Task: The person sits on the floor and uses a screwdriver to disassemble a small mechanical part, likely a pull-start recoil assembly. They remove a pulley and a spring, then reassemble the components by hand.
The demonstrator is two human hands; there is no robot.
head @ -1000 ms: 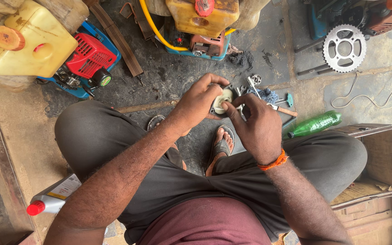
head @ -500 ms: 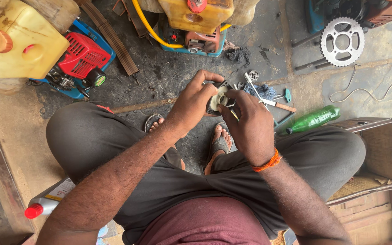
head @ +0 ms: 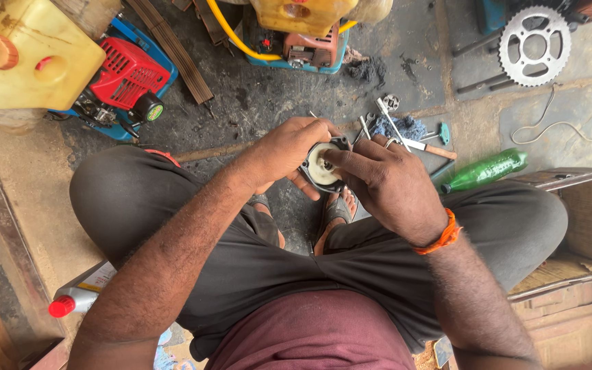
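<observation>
I sit with knees apart over a dirty concrete floor. My left hand [head: 284, 152] grips a small round machine part [head: 321, 168], black-rimmed with a pale cream disc inside. My right hand [head: 386, 186], with an orange thread at the wrist, presses its fingertips onto the centre of that disc. Both hands hover just above my sandalled feet [head: 337, 212]. What my right fingers pinch, if anything, is hidden.
Hand tools and a blue rag [head: 399, 128] lie just beyond my hands. A green bottle [head: 486, 170] lies right, beside a wooden box [head: 584, 205]. A red small engine [head: 126, 83] with yellow tank [head: 32, 58] sits upper left, a sprocket [head: 534, 45] upper right, a red-capped bottle [head: 77, 298] lower left.
The view has shifted slightly. My hands have stayed together on the round part, with my right fingers moved onto the centre of the pale disc.
</observation>
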